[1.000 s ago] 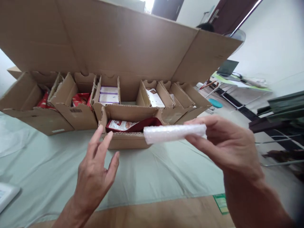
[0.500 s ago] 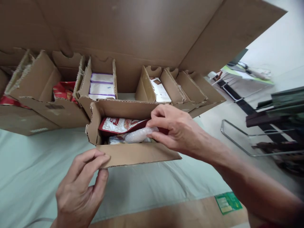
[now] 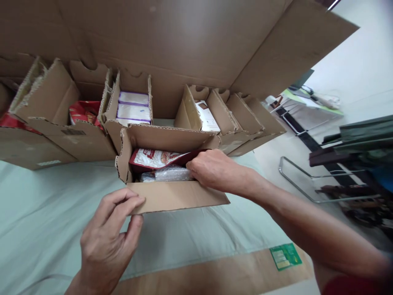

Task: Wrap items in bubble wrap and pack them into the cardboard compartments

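A small cardboard box stands in front with its near flap folded outward. My left hand pinches the flap's left corner between thumb and fingers. Inside lie a red and white printed food pouch and, nearer me, a bundle in clear bubble wrap. My right hand reaches into the box's right end, its fingers curled at the end of the bubble wrap. The fingertips are hidden down in the box.
Behind stands a row of cardboard bins, holding red packets, purple-edged white packs and a white box. A large cardboard wall rises behind them. A green packet lies near the front edge of the pale green cloth.
My right hand has gone lower into the box, its pinch now a curled grip. The bubble wrap sits lower and flatter. My left hand stays on the flap; the view has shifted slightly.
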Motion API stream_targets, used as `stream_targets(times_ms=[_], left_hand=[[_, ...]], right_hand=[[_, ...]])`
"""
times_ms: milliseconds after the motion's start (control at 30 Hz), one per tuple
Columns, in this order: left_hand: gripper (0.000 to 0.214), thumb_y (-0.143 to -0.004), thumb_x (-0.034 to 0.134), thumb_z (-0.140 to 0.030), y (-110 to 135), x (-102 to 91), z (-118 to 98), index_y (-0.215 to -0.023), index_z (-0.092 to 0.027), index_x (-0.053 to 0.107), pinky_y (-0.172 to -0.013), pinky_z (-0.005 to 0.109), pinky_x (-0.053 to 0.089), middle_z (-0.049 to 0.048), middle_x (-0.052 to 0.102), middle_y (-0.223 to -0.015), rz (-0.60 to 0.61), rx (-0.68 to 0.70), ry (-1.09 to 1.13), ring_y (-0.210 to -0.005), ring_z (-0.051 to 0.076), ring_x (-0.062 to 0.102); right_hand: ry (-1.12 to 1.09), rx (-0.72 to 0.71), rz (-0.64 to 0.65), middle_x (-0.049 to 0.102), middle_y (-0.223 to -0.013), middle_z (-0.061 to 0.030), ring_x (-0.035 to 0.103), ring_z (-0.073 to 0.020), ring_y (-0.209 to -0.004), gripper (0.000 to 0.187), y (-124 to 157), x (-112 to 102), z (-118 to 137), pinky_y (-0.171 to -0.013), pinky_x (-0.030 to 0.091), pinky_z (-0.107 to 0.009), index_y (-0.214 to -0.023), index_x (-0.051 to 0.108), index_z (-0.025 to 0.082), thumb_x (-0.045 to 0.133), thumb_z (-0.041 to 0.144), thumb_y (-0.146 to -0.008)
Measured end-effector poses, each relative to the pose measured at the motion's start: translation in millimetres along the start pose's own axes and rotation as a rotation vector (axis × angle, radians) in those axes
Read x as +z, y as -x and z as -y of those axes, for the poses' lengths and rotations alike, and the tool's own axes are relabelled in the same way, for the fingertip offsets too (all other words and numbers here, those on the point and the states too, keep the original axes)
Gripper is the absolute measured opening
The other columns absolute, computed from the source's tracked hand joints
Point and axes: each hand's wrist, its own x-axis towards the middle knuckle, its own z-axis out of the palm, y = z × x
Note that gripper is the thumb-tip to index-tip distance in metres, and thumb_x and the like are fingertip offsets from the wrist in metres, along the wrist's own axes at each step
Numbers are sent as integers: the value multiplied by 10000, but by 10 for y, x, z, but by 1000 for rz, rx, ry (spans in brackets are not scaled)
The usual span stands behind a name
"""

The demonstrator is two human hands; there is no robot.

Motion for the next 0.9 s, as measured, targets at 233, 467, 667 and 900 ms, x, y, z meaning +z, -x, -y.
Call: stream_targets(times_ms=[233,467,667,900], left_hand=[[295,-904,613,-116,-22,20,-9,-1128,-291,692,-909,332,560,25,667,-1093,-23,-43,23,-999,185,666],[782,-829,748,-262,177,60,-5,-1531,-289,405,-982,452,561,128,479,-1465,-178,-338,246,-1035,216,664],[773,-835,745,-308,14,223,90,-1527,-308,401,-1201,461,407,95,464,-1548,-67,-634,610,-1437,284,470],[446,-767,749,-299,-109,488,180,-1190,-238,623,-1123,388,455,48,703,-1225,-16,-714,826,-1243,235,605]], right_hand=[[24,-43,2,808,-853,-117,756,-268,-776,226,-136,-23,28,-667,505,-338,-864,795,174,632,27,-808],[-219,124,-591,799,-901,-50,733,-222,-790,175,879,71,-237,-640,521,-302,-1077,747,234,650,237,-931],[-774,191,-604,749,-1240,-112,735,-258,-1020,504,1159,906,-465,-750,611,-363,-1322,648,222,739,420,-868],[-1299,-74,-647,607,-1459,-153,565,-328,-1357,936,247,1332,-311,-1134,471,-495,-1458,502,188,874,567,-687]])
